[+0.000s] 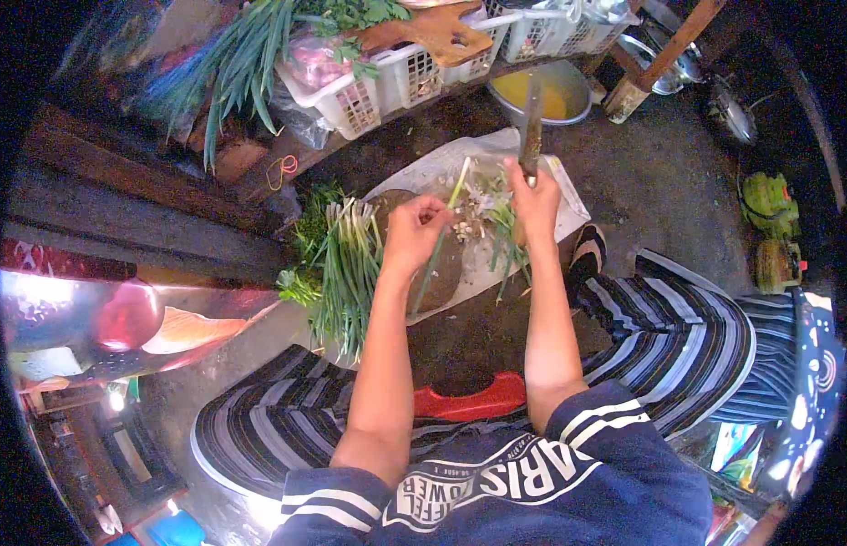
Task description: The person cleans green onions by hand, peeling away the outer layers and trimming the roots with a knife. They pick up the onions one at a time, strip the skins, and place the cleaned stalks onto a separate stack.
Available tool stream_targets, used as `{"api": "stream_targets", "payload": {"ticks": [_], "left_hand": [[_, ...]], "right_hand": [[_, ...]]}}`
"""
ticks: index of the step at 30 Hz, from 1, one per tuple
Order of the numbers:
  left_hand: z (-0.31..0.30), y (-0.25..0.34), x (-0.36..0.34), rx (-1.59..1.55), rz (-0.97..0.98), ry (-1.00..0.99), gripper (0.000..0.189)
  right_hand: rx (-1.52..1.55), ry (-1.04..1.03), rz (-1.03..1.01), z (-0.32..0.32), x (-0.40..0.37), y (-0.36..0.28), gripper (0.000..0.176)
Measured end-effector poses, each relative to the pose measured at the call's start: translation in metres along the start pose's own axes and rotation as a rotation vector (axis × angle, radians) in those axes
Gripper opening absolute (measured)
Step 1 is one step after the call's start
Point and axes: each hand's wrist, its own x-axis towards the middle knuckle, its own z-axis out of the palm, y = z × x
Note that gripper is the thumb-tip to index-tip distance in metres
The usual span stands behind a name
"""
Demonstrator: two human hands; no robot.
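My left hand [414, 235] pinches a single spring onion [457, 185], its pale end pointing away from me and its green leaves hanging down. My right hand [535, 200] is closed around a knife [532, 118], blade pointing up and away. Both hands are above a white sack [423, 173] spread on the ground. Onion trimmings [482, 198] lie on it between my hands. A dark brown round surface [451, 278] shows partly below my left hand. Left of that hand lies a bunch of spring onions [346, 273], with leafy green herbs [319, 218] beside it.
White plastic baskets [355, 107] stand on a low wooden bench, with a wooden cutting board [432, 35] on top. More long green onions [246, 64] hang over the bench edge. A basin of yellowish liquid [542, 91] sits beyond the sack, near a wooden post [655, 64].
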Motion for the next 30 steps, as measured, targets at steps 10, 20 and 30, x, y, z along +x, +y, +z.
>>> {"api": "stream_targets", "payload": {"ticks": [10, 20, 30], "left_hand": [[-0.009, 0.001, 0.004, -0.106, -0.012, 0.055, 0.040], [-0.011, -0.003, 0.003, -0.031, 0.077, 0.085, 0.042], [-0.012, -0.002, -0.002, -0.018, 0.001, 0.027, 0.037]], "right_hand": [[-0.106, -0.289, -0.411, 0.017, -0.042, -0.037, 0.043], [-0.335, -0.370, -0.399, 0.016, -0.040, -0.044, 0.040], [-0.405, -0.252, -0.151, -0.003, -0.018, -0.019, 0.032]]}}
